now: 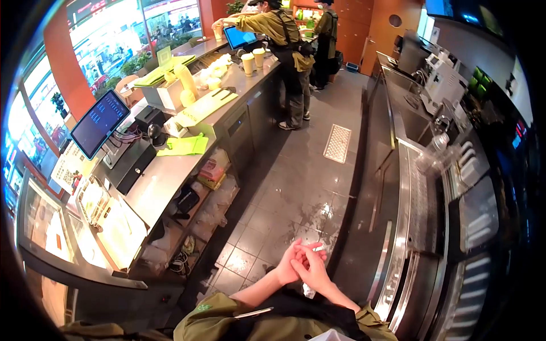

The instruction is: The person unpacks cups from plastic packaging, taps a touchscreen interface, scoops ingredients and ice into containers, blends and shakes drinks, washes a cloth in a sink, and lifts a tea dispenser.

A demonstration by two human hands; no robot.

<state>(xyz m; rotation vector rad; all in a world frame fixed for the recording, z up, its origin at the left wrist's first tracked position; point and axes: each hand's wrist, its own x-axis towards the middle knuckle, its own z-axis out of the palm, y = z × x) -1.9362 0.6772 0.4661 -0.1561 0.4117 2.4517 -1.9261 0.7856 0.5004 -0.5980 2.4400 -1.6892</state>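
Behind a service desk (159,184), a person's left hand (289,267) and right hand (313,271) meet before the body, forearms angled inward, fingers bent; whether they grip anything small cannot be told. Handling seems confined to the hands themselves; how much is done or left does not show. Nearest, to the right, lies a ribbed steel tray (424,199), apart from both; pale cups (248,65) and a lime-green item (185,145) sit farther ahead at left, also untouched
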